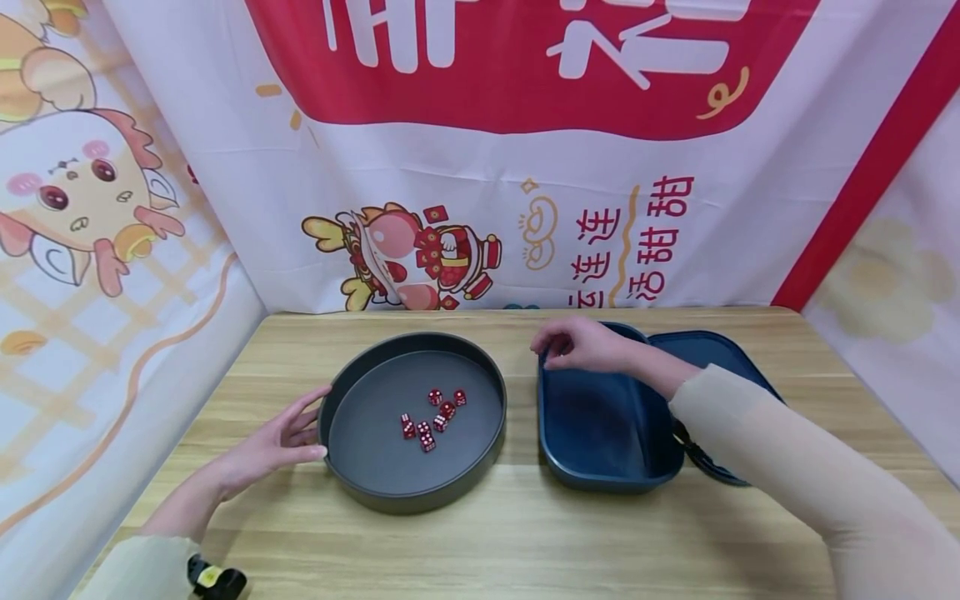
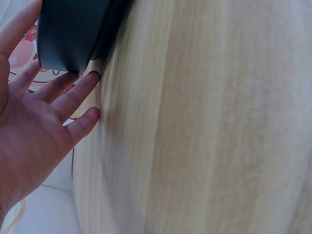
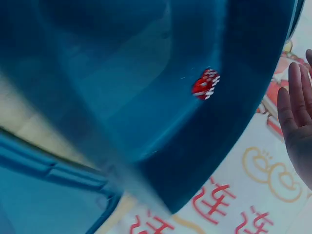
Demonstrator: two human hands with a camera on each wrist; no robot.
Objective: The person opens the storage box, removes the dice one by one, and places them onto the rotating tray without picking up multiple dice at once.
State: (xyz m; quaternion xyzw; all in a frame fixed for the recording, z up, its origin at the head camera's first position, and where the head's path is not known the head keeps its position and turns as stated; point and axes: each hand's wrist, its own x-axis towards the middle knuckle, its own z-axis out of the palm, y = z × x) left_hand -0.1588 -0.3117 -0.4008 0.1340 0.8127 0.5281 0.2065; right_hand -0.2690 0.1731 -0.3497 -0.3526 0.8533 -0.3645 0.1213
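A round dark grey pan [image 1: 352,367] on the table has several red dice [image 1: 426,436] with white dots on its floor. My left hand [image 1: 288,433] is at the pan's left side, fingers spread; in the left wrist view fingertips [image 2: 68,78] touch or nearly touch its wall. Above the left rim of a dark blue box [image 1: 592,479] is my right hand [image 1: 585,343], with its fingers loosely bent and nothing visible in them. In the right wrist view, blurred red dice [image 3: 205,84] appear within the box, and the right hand [image 3: 300,117] shows at the edge.
Right of the box lies a blue lid [image 1: 712,358], partly behind the right forearm. The light wooden table [image 1: 465,550] meets a printed cloth [image 1: 465,167] at the back. Something black [image 1: 217,579] is strapped at the left wrist.
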